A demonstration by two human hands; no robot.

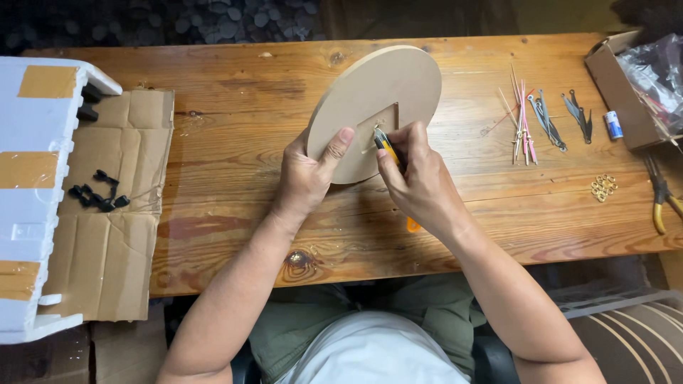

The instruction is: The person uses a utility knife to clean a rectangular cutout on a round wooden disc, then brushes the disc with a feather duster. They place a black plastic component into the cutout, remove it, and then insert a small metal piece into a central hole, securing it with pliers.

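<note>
A small craft workshop, likely home-based: a worn wooden tabletop [235,235] carries sorted clock hands [523,121], a pile of brass washers [604,186], yellow-handled pliers [662,195], flattened cardboard [114,256], a cardboard parts box [617,82] and white foam packing [32,185].

Soft, even daylight fills the scene, bright on the wooden table [235,114]. Shadows are faint and short beneath the hands and forearms. A small glare spot shines near the table's front edge. Focus is sharp overall; the top corners fall dark.
</note>
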